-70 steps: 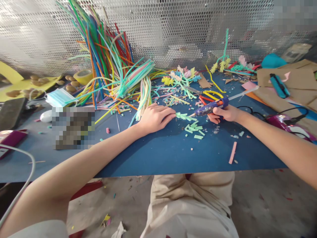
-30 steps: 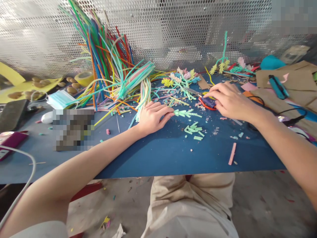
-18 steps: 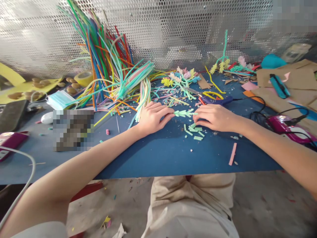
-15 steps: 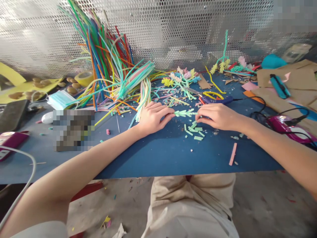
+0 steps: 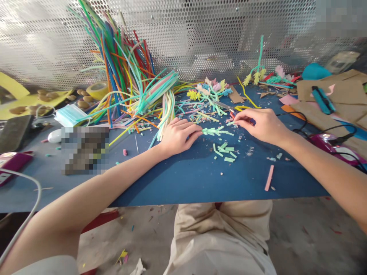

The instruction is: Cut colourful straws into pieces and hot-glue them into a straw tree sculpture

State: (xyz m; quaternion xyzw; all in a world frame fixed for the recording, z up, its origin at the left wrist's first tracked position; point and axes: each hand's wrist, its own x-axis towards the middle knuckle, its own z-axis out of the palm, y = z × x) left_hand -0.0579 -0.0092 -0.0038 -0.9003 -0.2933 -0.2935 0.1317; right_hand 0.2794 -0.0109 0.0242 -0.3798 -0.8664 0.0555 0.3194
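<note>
My left hand (image 5: 182,134) lies low over the table, thumb and fingers pinching one end of a light green pipe-cleaner sprig (image 5: 212,131). Short leaf-like bits branch along the sprig, which points right. My right hand (image 5: 258,124) pinches a short light green pipe-cleaner piece (image 5: 230,123) between thumb and forefinger. That piece is close to the red tip (image 5: 232,115) of a corded tool, whose body is mostly hidden behind the hand. Several cut green pieces (image 5: 228,159) lie on the table just below the sprig.
A large bundle of coloured pipe cleaners (image 5: 114,72) stands at the back left. Finished sprigs (image 5: 212,91) lie behind my hands. Cardboard (image 5: 323,89) with a teal cutter (image 5: 323,100) and a magenta power strip (image 5: 335,147) are at right. A pink strip (image 5: 269,178) lies near the front edge.
My right hand has left the sprig's right end and moved right and up to the red tip with a short green piece. My left hand stays in place with the sprig.
</note>
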